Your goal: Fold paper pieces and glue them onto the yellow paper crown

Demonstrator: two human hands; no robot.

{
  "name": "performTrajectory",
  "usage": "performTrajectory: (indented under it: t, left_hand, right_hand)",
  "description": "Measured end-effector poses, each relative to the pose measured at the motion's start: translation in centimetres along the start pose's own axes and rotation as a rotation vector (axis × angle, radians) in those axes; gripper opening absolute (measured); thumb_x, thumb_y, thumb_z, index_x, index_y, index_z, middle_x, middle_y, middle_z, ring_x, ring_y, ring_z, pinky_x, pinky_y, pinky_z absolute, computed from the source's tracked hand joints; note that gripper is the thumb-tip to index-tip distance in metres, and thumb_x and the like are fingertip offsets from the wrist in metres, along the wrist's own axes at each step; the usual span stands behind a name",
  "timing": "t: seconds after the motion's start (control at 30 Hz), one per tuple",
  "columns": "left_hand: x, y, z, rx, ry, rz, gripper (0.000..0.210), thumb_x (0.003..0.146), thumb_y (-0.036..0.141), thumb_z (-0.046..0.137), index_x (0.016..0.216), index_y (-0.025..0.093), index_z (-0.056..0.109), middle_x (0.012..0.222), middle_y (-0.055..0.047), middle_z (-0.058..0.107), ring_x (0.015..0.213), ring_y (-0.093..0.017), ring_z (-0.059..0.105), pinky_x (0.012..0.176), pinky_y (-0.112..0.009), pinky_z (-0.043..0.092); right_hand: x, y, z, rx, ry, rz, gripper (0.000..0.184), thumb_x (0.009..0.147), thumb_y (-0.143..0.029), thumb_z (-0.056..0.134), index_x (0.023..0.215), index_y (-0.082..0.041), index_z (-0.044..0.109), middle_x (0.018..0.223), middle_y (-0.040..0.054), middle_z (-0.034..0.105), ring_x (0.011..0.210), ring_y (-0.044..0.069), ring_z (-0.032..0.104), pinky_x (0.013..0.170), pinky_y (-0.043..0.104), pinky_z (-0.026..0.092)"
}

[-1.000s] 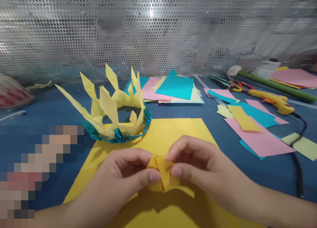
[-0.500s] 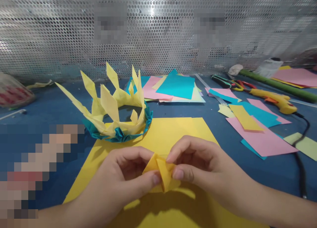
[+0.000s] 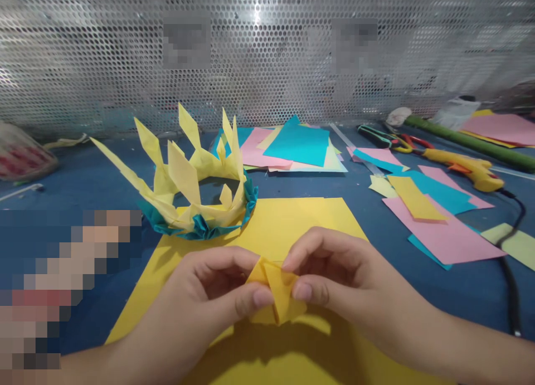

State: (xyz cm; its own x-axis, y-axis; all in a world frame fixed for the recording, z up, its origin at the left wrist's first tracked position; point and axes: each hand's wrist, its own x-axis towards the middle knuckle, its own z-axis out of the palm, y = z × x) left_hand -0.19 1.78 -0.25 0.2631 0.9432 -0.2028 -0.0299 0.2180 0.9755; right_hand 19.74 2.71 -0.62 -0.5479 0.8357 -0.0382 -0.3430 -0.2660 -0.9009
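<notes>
A small piece of folded yellow paper (image 3: 278,296) is held up between both hands, its creased flaps facing me. My left hand (image 3: 221,290) pinches its left side between thumb and fingers. On the right side, my right hand (image 3: 334,273) grips it the same way, the index fingertip near the top edge. Beneath the hands lies a large yellow paper sheet (image 3: 301,218), shadowed by them. Behind my left hand stands a paper crown (image 3: 200,195) with pale yellow points and a blue folded base, partly resting on the sheet.
Coloured paper sheets (image 3: 296,145) are piled at the back. To the right are cut paper pieces (image 3: 443,229), a yellow glue gun (image 3: 463,165) with its black cord (image 3: 510,290), and a green rod (image 3: 476,142). A perforated metal screen (image 3: 267,56) closes off the far side.
My left thumb has shifted slightly right and up over the folded paper. Both hands keep their hold, and the crown and other papers stay put.
</notes>
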Motion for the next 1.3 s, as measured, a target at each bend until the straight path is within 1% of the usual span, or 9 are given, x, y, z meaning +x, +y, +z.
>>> performTrajectory:
  t: [0.13, 0.27, 0.43, 0.53, 0.67, 0.83, 1.0, 1.13, 1.3]
  left_hand:
    - [-0.1, -0.3, -0.2, -0.11, -0.051, -0.01, 0.018, 0.062, 0.009, 0.087, 0.066, 0.026, 0.081, 0.062, 0.004, 0.077, 0.055, -0.009, 0.067, 0.054, -0.011, 0.051]
    - [-0.2, -0.4, -0.2, -0.141, -0.072, -0.014, 0.023, 0.063, 0.005, 0.086, 0.069, 0.027, 0.082, 0.064, 0.006, 0.078, 0.057, -0.007, 0.067, 0.055, -0.008, 0.051]
    - [-0.2, -0.2, 0.1, -0.046, -0.052, 0.029, 0.009, 0.069, 0.021, 0.087, 0.074, 0.025, 0.081, 0.067, 0.002, 0.077, 0.061, -0.014, 0.07, 0.057, -0.018, 0.056]
    - [0.0, 0.1, 0.5, 0.096, 0.034, 0.054, 0.026, 0.069, 0.038, 0.086, 0.088, 0.023, 0.079, 0.07, -0.003, 0.076, 0.071, -0.024, 0.073, 0.062, -0.029, 0.06]
    - [0.2, 0.3, 0.9, 0.201, 0.078, 0.084, 0.036, 0.068, 0.043, 0.083, 0.098, 0.024, 0.077, 0.074, -0.004, 0.076, 0.08, -0.028, 0.074, 0.067, -0.033, 0.061]
    - [-0.1, -0.1, 0.9, 0.276, 0.085, 0.113, 0.033, 0.068, 0.036, 0.082, 0.098, 0.024, 0.076, 0.078, -0.004, 0.077, 0.083, -0.028, 0.074, 0.071, -0.033, 0.061]
    - [-0.5, -0.5, 0.7, 0.311, 0.044, 0.16, 0.019, 0.069, 0.019, 0.075, 0.087, 0.024, 0.075, 0.082, -0.003, 0.077, 0.077, -0.021, 0.073, 0.068, -0.026, 0.061]
    - [-0.6, -0.5, 0.8, 0.256, 0.034, 0.212, 0.02, 0.07, 0.012, 0.073, 0.084, 0.027, 0.075, 0.079, 0.002, 0.076, 0.073, -0.015, 0.073, 0.065, -0.017, 0.059]
    - [-0.4, -0.2, 0.9, 0.135, 0.05, 0.193, 0.027, 0.067, 0.006, 0.074, 0.084, 0.028, 0.075, 0.082, 0.004, 0.078, 0.079, -0.015, 0.075, 0.066, -0.015, 0.058]
  right_hand:
    - [0.0, 0.0, 0.0, 0.068, -0.051, 0.018, 0.013, 0.086, -0.008, 0.075, 0.087, -0.021, 0.076, 0.08, -0.0069, 0.071, 0.074, 0.001, 0.066, 0.071, 0.009, 0.053]
    - [-0.1, 0.1, -0.1, 0.084, -0.059, 0.03, 0.012, 0.085, -0.009, 0.076, 0.088, -0.021, 0.076, 0.082, -0.0066, 0.072, 0.077, 0.002, 0.068, 0.073, 0.011, 0.054]
    - [-0.1, 0.1, -0.1, 0.034, -0.037, 0.011, 0.012, 0.085, -0.011, 0.076, 0.086, -0.023, 0.075, 0.082, -0.007, 0.071, 0.076, 0.003, 0.067, 0.073, 0.012, 0.054]
    - [-0.1, 0.1, 0.2, -0.071, 0.031, -0.006, 0.014, 0.08, -0.011, 0.079, 0.082, -0.025, 0.075, 0.078, -0.0072, 0.071, 0.073, 0.004, 0.065, 0.069, 0.012, 0.053]
    - [-0.2, 0.0, 0.5, -0.317, 0.087, -0.066, 0.015, 0.076, -0.009, 0.079, 0.074, -0.024, 0.076, 0.073, -0.0061, 0.072, 0.07, 0.006, 0.064, 0.067, 0.012, 0.051]
    - [-0.3, -0.1, 0.3, -0.46, 0.086, -0.119, 0.012, 0.076, -0.012, 0.079, 0.072, -0.023, 0.077, 0.072, -0.0043, 0.071, 0.069, 0.008, 0.063, 0.064, 0.015, 0.049]
    - [-0.2, 0.0, 0.2, -0.473, 0.048, -0.064, 0.009, 0.076, -0.02, 0.082, 0.07, -0.02, 0.076, 0.071, -0.0025, 0.069, 0.067, 0.009, 0.063, 0.061, 0.017, 0.049]
    - [-0.2, -0.1, 0.4, -0.473, 0.042, -0.042, 0.011, 0.076, -0.021, 0.083, 0.071, -0.018, 0.074, 0.074, -0.0018, 0.069, 0.068, 0.01, 0.063, 0.063, 0.019, 0.05]
    - [-0.4, -0.1, 0.7, -0.39, 0.1, 0.023, 0.02, 0.071, -0.016, 0.085, 0.069, -0.019, 0.065, 0.069, -0.0043, 0.066, 0.066, 0.01, 0.059, 0.062, 0.02, 0.046]
